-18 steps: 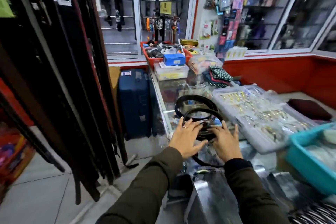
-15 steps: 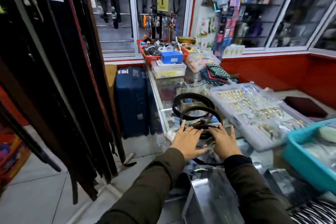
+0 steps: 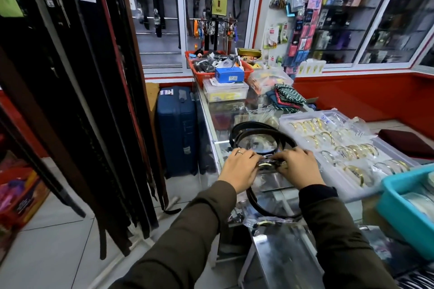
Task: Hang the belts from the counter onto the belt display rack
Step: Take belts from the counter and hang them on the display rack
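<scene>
Coiled black belts lie on the glass counter in front of me. My left hand and my right hand are both closed on the metal buckle of one black belt, whose strap loops down toward me between my sleeves. The belt display rack stands to the left, packed with hanging dark belts that reach almost to the floor.
A clear tray of gold bangles lies right of my hands, a teal bin nearer right. Boxes and a red basket crowd the counter's far end. A blue suitcase stands between rack and counter.
Both hands went from lying flat on the coiled belts to pinching one belt's buckle between them. The view has tilted slightly.
</scene>
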Tool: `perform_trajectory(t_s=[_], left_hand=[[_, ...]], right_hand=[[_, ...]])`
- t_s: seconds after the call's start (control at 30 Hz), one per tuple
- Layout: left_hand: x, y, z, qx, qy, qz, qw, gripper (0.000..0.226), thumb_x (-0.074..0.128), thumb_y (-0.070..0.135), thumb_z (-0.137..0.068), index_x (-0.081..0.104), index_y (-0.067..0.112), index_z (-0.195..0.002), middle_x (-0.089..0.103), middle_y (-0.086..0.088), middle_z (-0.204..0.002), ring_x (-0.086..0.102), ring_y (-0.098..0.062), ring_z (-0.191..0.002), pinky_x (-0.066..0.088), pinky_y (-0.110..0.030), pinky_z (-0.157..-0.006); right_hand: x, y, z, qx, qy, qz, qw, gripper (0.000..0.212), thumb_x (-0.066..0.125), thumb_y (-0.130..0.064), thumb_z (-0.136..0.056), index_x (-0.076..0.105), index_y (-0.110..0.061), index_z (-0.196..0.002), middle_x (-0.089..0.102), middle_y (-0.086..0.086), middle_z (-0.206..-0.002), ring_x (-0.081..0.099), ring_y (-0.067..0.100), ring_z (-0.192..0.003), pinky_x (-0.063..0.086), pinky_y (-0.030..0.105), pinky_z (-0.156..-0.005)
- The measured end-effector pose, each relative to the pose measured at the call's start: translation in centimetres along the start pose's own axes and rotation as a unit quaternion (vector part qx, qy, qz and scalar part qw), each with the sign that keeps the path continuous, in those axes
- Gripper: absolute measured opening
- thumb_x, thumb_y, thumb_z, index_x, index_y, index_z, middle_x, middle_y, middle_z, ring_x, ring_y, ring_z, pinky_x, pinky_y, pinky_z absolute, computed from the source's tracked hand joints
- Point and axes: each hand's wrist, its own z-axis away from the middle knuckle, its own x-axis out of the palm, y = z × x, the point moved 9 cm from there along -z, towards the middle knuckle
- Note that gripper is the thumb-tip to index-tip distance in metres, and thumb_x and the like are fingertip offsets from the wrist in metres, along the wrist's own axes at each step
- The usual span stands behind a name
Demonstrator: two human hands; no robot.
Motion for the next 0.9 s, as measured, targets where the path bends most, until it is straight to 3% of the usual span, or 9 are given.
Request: perform_trajectory(t_s=[0.2, 0.33, 0.47, 0.53, 0.57, 0.63, 0.73, 0.8, 0.9], left_hand=[[-6.4, -5.1, 1.3, -0.018, 0.069, 0.029, 0.997, 0.034, 0.056, 0.021, -0.091, 0.066, 0.017, -0.123, 0.069, -0.004, -0.115, 0.062, -0.027, -0.11, 0.04, -0.041, -0.11], [-10.0, -10.0, 4.4, -0.074, 0.088, 0.088, 0.989, 0.038, 0.054, 0.013, -0.094, 0.063, 0.024, -0.129, 0.06, 0.002, -0.137, 0.043, -0.021, -0.14, 0.015, -0.037, -0.126], [-13.8, -14.6, 8.3, -0.175, 0.154, 0.161, 0.959, 0.04, 0.053, 0.016, -0.1, 0.055, 0.03, -0.137, 0.04, 0.003, -0.154, 0.033, -0.021, -0.148, 0.029, -0.036, -0.121], [-15.6, -16.5, 10.6, -0.234, 0.216, 0.227, 0.92, 0.046, 0.056, 0.02, -0.102, 0.045, 0.028, -0.146, 0.041, 0.004, -0.15, 0.047, -0.017, -0.136, 0.042, -0.031, -0.112], [-16.1, -17.5, 11.8, -0.272, 0.253, 0.267, 0.889, 0.05, 0.06, 0.021, -0.101, 0.042, 0.026, -0.147, 0.046, 0.004, -0.145, 0.055, -0.015, -0.125, 0.049, -0.028, -0.103], [-16.7, -19.3, 14.4, -0.352, 0.317, 0.354, 0.807, 0.051, 0.068, 0.022, -0.097, 0.046, 0.023, -0.143, 0.059, 0.0, -0.13, 0.066, -0.017, -0.105, 0.057, -0.025, -0.085], [-16.0, -20.7, 16.6, -0.4, 0.356, 0.495, 0.684, 0.032, 0.072, 0.018, -0.094, 0.062, 0.012, -0.124, 0.071, -0.013, -0.112, 0.073, -0.024, -0.1, 0.063, -0.029, -0.075], [-15.9, -20.8, 17.4, -0.402, 0.35, 0.531, 0.658, 0.03, 0.074, 0.012, -0.092, 0.067, 0.002, -0.119, 0.073, -0.015, -0.108, 0.073, -0.023, -0.098, 0.063, -0.027, -0.074], [-16.6, -21.1, 18.7, -0.406, 0.345, 0.524, 0.664, 0.033, 0.074, 0.006, -0.09, 0.066, -0.006, -0.12, 0.075, -0.013, -0.102, 0.074, -0.015, -0.088, 0.063, -0.024, -0.073]], right_hand=[[-3.9, -6.3, -2.0, -0.104, 0.034, -0.111, 0.988, 0.039, 0.072, -0.014, -0.081, 0.073, -0.026, -0.118, 0.076, 0.007, -0.112, 0.065, 0.031, -0.108, 0.05, 0.043, -0.093], [-4.3, -12.4, -3.3, -0.193, -0.014, -0.217, 0.957, 0.038, 0.077, -0.01, -0.08, 0.075, -0.017, -0.117, 0.076, 0.009, -0.107, 0.071, 0.028, -0.102, 0.055, 0.042, -0.089], [-4.7, -18.3, -3.9, -0.237, -0.024, -0.296, 0.925, 0.038, 0.08, -0.012, -0.082, 0.073, -0.009, -0.119, 0.076, 0.008, -0.11, 0.068, 0.013, -0.099, 0.049, 0.019, -0.087], [-5.0, -21.0, -3.8, -0.24, -0.035, -0.346, 0.907, 0.04, 0.08, -0.014, -0.083, 0.072, -0.009, -0.121, 0.075, 0.003, -0.109, 0.065, 0.009, -0.098, 0.043, 0.003, -0.08], [-4.9, -22.1, -3.9, -0.237, -0.044, -0.375, 0.895, 0.041, 0.081, -0.016, -0.082, 0.072, -0.01, -0.122, 0.074, 0.001, -0.108, 0.066, 0.01, -0.099, 0.044, 0.003, -0.081], [-4.6, -24.2, -3.9, -0.227, -0.063, -0.436, 0.869, 0.044, 0.082, -0.018, -0.081, 0.071, -0.011, -0.123, 0.073, 0.001, -0.109, 0.069, 0.015, -0.103, 0.051, 0.017, -0.088], [-4.6, -26.8, -3.5, -0.232, -0.076, -0.501, 0.83, 0.043, 0.084, -0.021, -0.079, 0.073, -0.015, -0.12, 0.076, 0.001, -0.108, 0.073, 0.016, -0.099, 0.057, 0.024, -0.088], [-4.8, -28.3, -3.1, -0.241, -0.076, -0.537, 0.805, 0.034, 0.085, -0.023, -0.077, 0.076, -0.024, -0.11, 0.079, 0.002, -0.102, 0.075, 0.014, -0.097, 0.06, 0.023, -0.086], [-4.7, -29.8, -2.7, -0.245, -0.086, -0.567, 0.781, 0.038, 0.086, -0.03, -0.075, 0.077, -0.022, -0.11, 0.079, 0.002, -0.103, 0.075, 0.011, -0.098, 0.06, 0.031, -0.091]])
